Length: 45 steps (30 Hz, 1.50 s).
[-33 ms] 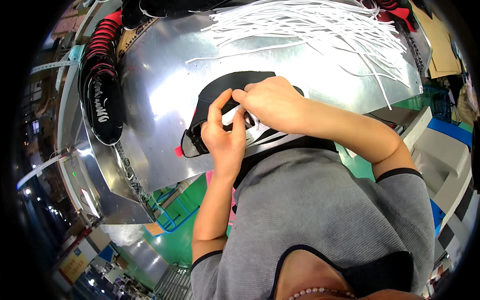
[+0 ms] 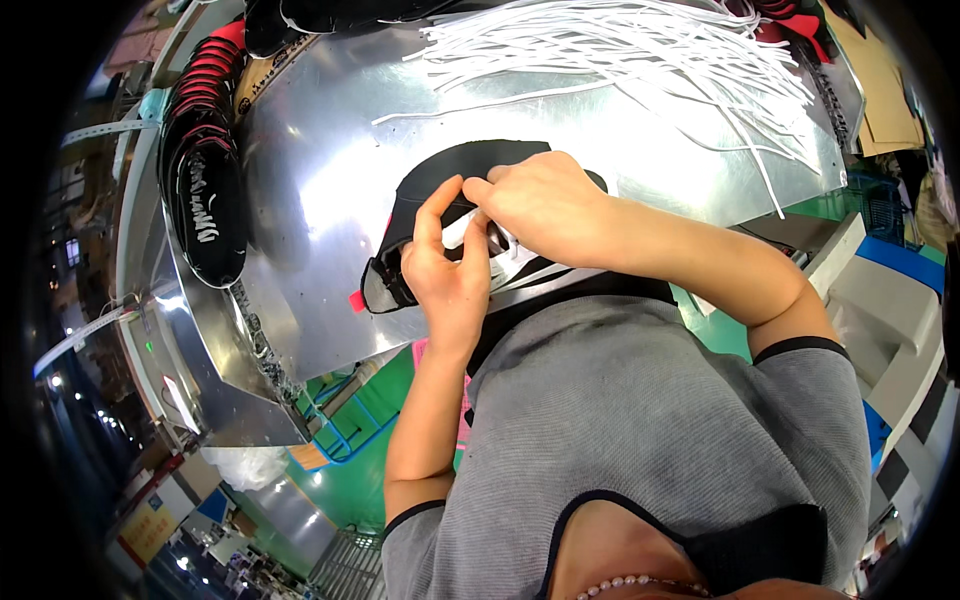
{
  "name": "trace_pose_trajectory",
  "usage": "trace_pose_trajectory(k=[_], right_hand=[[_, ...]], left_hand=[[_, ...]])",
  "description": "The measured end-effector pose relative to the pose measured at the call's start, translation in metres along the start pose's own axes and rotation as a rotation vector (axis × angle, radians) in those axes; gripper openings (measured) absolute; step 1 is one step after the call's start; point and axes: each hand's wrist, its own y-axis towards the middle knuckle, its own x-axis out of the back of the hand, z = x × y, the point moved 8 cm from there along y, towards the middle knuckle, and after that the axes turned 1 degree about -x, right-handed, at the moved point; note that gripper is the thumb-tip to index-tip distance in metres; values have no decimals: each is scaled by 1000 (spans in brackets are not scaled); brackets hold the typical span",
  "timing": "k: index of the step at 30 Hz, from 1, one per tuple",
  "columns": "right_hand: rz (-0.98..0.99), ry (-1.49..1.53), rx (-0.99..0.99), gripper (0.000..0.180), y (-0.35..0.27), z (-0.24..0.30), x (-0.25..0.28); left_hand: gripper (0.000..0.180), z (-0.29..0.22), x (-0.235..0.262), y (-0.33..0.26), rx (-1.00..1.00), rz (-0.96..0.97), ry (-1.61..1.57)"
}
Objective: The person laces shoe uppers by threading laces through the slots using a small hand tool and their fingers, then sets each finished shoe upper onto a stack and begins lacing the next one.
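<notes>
A black shoe upper [image 2: 470, 163] with a small red tab lies at the near edge of the metal table, in front of my body. My left hand [image 2: 446, 272] is closed on its near left part, thumb and forefinger bent toward each other, with a white strip showing between them. From the right, my right hand [image 2: 548, 208] reaches over the upper, its fingers pinched close to my left fingertips. White shoelace [image 2: 513, 266] runs across the opening below my right hand. The right fingertips' exact hold on the lace is partly hidden.
A heap of loose white laces [image 2: 640, 50] covers the far right of the table [image 2: 300, 260]. Along the left edge stands a row of black and red shoe uppers [image 2: 205, 215]. Further right sits a beige and blue bin [image 2: 880, 300].
</notes>
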Motion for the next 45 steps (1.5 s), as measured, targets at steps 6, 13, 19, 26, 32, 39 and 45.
trace_pose_trajectory(k=[6,13,19,26,32,39,45], right_hand=[[107,140,-221,10,-22,-21,40],[-106,25,-160,17,-73,-16,55],[-606,445,-254,15,-54,-57,38],[-763,449,-350,15,-55,-68,22],[-748,598,-267,23,-57,-67,28],[-640,148,183,22,-40,-11,25],[-485,468,425,15,-74,38,31]], left_hand=[[43,-6,-5,-1,115,87,-195],[44,-1,-7,3,85,74,-141],[56,-1,-14,11,173,73,-249],[63,-1,-17,18,318,86,-369],[64,-6,-13,15,396,289,-478],[54,-5,-12,13,341,282,-446],[43,3,-3,19,318,204,-361]])
